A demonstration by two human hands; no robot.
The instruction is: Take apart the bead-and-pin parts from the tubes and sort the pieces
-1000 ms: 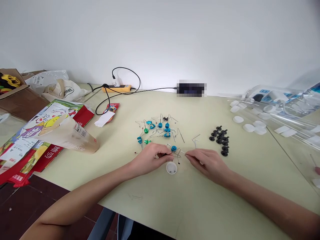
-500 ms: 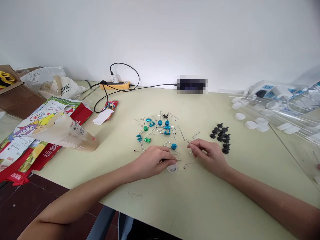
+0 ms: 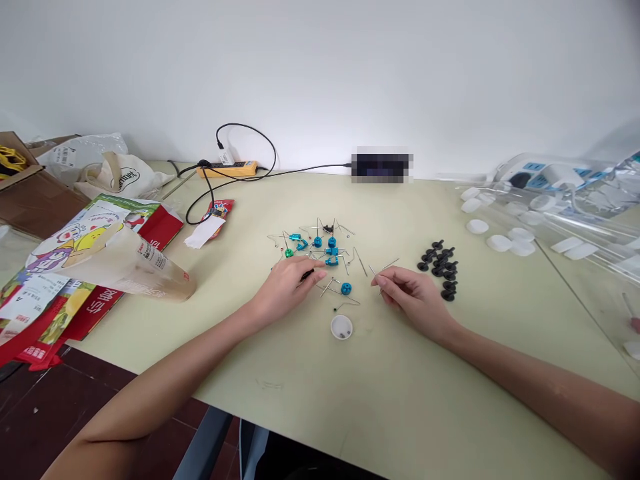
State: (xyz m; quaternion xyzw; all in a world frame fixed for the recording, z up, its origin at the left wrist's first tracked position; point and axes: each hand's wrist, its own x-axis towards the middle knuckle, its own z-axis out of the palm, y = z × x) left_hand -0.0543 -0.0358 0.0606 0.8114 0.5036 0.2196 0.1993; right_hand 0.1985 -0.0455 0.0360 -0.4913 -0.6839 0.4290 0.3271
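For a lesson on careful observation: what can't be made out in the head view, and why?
Head view:
Black item: mostly covered by the left hand.
Dark device: pixelated, so its display is unreadable.
Specks in the small white dish: too small to identify.
Cardboard box: cut off by the left edge.

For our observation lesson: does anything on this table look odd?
The plastic cup at left slants steeply over the printed bag, perhaps tipped; no spill shows. Faint scribbles mark the plain tabletop near its front edge.
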